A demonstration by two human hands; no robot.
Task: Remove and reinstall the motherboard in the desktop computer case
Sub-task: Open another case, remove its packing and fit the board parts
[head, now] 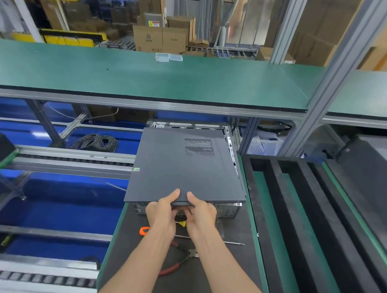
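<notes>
Your desktop computer case (186,204) lies flat on the dark surface (231,267) in front of you, and everything else here sits in relation to it. Its grey side panel (178,168) lies on top, slightly skewed, so a strip of bare metal frame shows along the case's far edge and down its right side. A vent grille (199,147) sits toward the panel's far right corner, and a small shiny sticker (136,169) marks its left edge. Your left hand (162,213) and right hand (201,214) meet at the middle of the panel's near edge, with the thumbs pressed on top and the fingers (185,214) curled tightly under the lip, so both hands are closed on the panel. The motherboard is hidden under the panel. On the surface just nearer to you than the case lie a screwdriver with a yellow tip of handle (182,223) showing between your wrists, an orange-handled tool (144,230) beside your left wrist, a long thin metal shaft (232,243) right of your right forearm, and red-handled pliers (177,263) between your forearms. Right of the case stands a black foam tray (300,230) with long slots. Beyond the case, a green shelf (147,76) runs across above it, and a coil of black cable (95,142) lies to the case's far left.
</notes>
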